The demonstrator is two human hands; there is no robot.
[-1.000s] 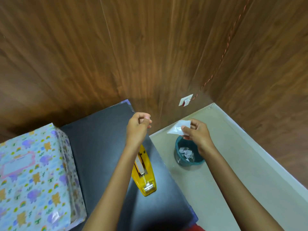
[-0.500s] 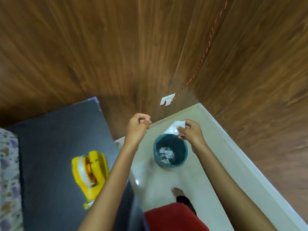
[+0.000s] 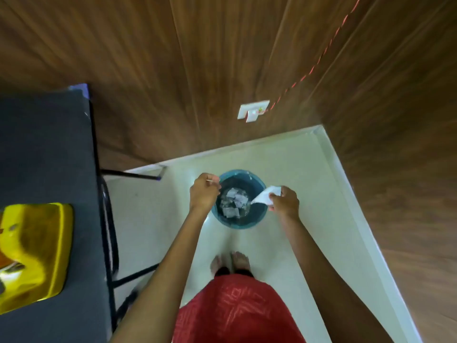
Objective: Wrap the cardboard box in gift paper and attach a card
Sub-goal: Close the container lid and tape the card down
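My right hand pinches a white paper scrap over the right rim of a teal waste bin on the floor. My left hand hovers over the bin's left rim, fingers closed on a thin pale strip, too small to identify. Several white paper scraps lie inside the bin. The wrapped box is out of view. A yellow tape dispenser sits on the dark table at the left edge.
Brown wood-panel walls meet in a corner behind the bin, with a white wall socket and a red cord. Black table legs stand left of me. My bare feet and red garment are on the pale floor.
My view has swung right and down, away from the table; the wrapped box left the frame. Both hands dropped lower and now sit directly over the bin.
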